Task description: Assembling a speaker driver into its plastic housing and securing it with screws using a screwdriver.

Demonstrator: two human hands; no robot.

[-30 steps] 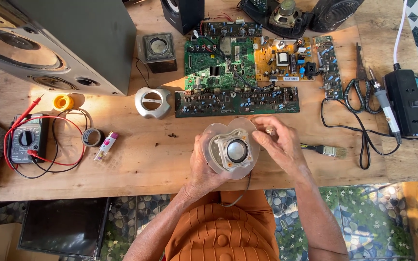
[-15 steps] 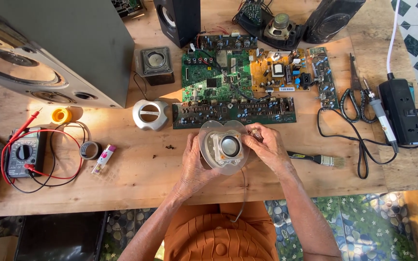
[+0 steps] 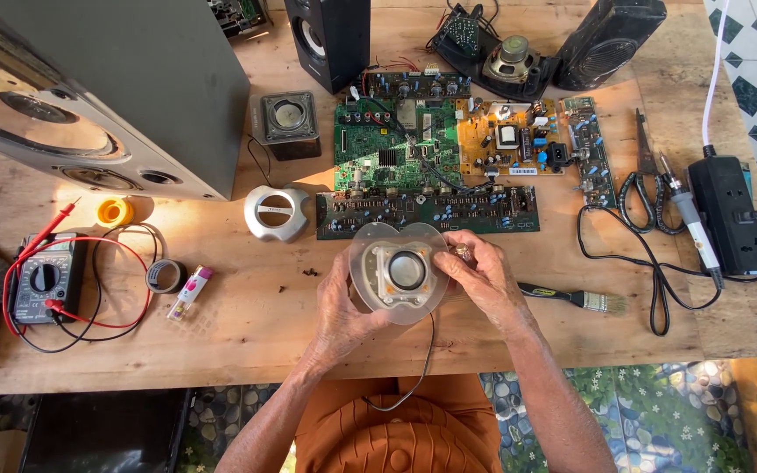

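Currently both hands are on a small speaker unit (image 3: pixel 399 272) at frame centre, held just above the wooden desk (image 3: pixel 247 342). It has a clear plastic housing with a round driver in the middle. Left hand (image 3: pixel 350 302) cups the housing from the lower left, grip closed on it. Right hand (image 3: pixel 481 278) is on its right edge, fingers pinched at the rim. A thin dark wire (image 3: pixel 418 368) hangs from the unit toward the lap.

Just above the unit: long dark circuit board (image 3: pixel 427 210), then green board (image 3: pixel 387 144) and orange board (image 3: pixel 510 140). Silver speaker shell (image 3: pixel 275 213) sits to the upper left of the unit. Paintbrush (image 3: pixel 571 298) lies just right of the right hand. Multimeter (image 3: pixel 41 280) with red leads at far left. Soldering iron (image 3: pixel 689 219), scissors (image 3: pixel 640 180) and black power strip (image 3: pixel 729 210) at the right edge.
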